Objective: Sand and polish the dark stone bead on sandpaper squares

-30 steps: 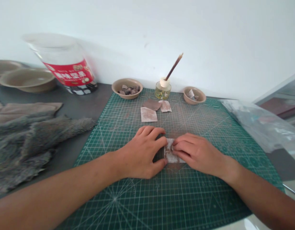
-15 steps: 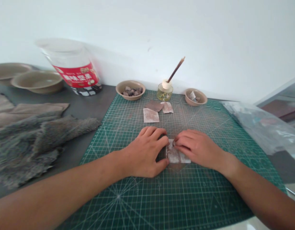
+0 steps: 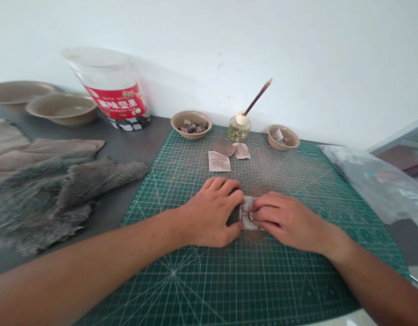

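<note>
A small whitish sheet with brown smears (image 3: 246,213) lies flat on the green cutting mat (image 3: 195,294). My left hand (image 3: 216,213) rests at the sheet's left edge, thumb and fingers spread apart and their tips touching it, with nothing held. Over the right part of the sheet, my right hand (image 3: 285,219) has its fingers pinched together on a small stone-like piece (image 3: 251,216), mostly hidden by the fingertips. Further back lie a smeared white square (image 3: 219,161), a brown piece (image 3: 224,147) and another smeared piece (image 3: 242,151).
A bowl of stones (image 3: 191,125), a glass bottle with sticks (image 3: 239,127) and a small bowl (image 3: 283,137) line the wall. Left are grey fur (image 3: 66,194), tan cloth (image 3: 56,146), a red-labelled tub (image 3: 117,102) and two bowls. A plastic bag (image 3: 378,181) lies right.
The view has shifted slightly, so everything sits a little further right. My right hand has moved down a little over the sheet, and its fingertips cover a different part of it.
</note>
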`<state>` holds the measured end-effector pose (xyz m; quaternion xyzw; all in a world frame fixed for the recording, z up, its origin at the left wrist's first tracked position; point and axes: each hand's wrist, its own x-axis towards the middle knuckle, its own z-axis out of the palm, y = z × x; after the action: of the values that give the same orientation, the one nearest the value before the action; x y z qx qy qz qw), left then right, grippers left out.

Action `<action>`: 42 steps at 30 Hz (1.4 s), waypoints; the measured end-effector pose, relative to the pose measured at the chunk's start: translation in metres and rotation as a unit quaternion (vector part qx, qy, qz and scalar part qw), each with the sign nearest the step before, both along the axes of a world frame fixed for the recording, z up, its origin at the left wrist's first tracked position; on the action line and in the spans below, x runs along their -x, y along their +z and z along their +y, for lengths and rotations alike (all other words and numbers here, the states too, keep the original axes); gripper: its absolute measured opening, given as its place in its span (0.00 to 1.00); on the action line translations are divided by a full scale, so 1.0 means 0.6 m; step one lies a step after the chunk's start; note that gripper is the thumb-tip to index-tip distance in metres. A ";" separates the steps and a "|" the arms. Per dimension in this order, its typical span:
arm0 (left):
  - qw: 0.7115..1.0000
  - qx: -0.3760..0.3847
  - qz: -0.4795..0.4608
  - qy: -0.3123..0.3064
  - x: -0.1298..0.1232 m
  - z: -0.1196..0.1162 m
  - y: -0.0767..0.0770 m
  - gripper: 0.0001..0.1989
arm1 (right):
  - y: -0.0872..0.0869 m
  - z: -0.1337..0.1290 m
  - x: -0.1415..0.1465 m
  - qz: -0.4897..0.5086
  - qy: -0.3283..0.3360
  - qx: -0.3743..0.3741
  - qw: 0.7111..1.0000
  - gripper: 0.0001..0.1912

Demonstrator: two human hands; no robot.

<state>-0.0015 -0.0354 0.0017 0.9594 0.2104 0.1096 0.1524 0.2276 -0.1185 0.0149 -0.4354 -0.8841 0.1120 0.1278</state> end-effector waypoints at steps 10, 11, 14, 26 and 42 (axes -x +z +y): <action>1.000 -0.003 -0.004 0.004 -0.001 0.000 -0.002 0.20 | 0.000 0.005 0.013 -0.037 -0.040 -0.020 0.998 0.06; 1.000 -0.002 -0.003 0.004 -0.002 0.000 -0.002 0.20 | 0.001 0.004 0.012 -0.034 -0.027 -0.003 0.999 0.06; 1.000 0.002 -0.001 0.003 -0.002 -0.001 -0.002 0.19 | 0.003 0.002 0.014 -0.029 0.020 0.016 0.999 0.06; 1.000 -0.005 0.005 0.006 -0.002 0.000 -0.001 0.19 | 0.004 0.010 -0.003 -0.042 0.004 -0.031 0.999 0.08; 1.000 -0.007 -0.001 0.006 -0.003 0.001 -0.002 0.18 | 0.011 0.013 -0.012 -0.031 0.028 0.065 0.997 0.07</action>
<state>0.0005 -0.0350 0.0004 0.9591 0.2151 0.1135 0.1448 0.2346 -0.1109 0.0215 -0.4213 -0.8902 0.1593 0.0685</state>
